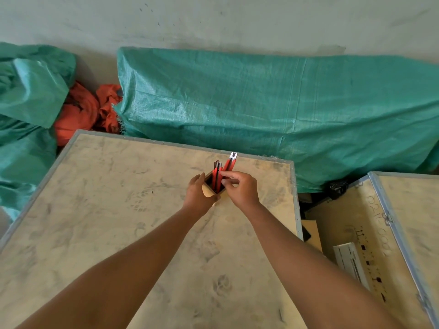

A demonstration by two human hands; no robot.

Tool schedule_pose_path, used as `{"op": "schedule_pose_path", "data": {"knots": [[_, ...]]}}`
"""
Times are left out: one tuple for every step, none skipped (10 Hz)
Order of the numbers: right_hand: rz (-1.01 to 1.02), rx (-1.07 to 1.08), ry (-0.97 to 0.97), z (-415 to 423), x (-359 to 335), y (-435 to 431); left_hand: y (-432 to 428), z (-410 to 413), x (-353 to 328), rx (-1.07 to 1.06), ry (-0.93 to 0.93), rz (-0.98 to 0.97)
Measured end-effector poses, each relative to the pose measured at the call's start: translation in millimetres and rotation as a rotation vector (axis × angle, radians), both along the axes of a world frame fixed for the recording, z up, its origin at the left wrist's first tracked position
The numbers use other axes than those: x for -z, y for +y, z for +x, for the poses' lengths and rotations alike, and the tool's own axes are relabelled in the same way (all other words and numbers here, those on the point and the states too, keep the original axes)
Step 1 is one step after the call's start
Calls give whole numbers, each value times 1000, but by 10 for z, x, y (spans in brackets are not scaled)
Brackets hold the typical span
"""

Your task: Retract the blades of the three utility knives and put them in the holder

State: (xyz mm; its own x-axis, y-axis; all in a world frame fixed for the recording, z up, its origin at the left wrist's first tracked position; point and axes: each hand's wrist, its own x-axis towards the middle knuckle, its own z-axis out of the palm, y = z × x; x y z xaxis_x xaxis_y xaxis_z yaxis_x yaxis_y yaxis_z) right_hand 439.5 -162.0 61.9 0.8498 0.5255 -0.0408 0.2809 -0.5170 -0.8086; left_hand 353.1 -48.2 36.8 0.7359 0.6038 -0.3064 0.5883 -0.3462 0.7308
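Three red utility knives [219, 173] stand near upright in the wooden holder [213, 186], long axes pointing away from the person. The right hand [240, 188] pinches the rightmost knife between thumb and fingertips. The left hand [198, 193] grips the holder's near side, steadying it on the plywood crate lid [118, 210].

Clearance around the holder, far centre of bench

Bench [118, 222] bare on all sides of the holder [209, 186]. Left hand [198, 194] blocks its left wall, right hand [240, 188] its right; knives [217, 176] crowd the opening. Green tarp [261, 103] closes off the space past the far edge; a second crate [408, 222] stands to the right.
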Motion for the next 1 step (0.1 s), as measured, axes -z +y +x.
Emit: {"op": "schedule_pose_path", "data": {"knots": [[117,62,-15,-6,-309,-76,-73,-284,-36,-12,-14,-25]]}}
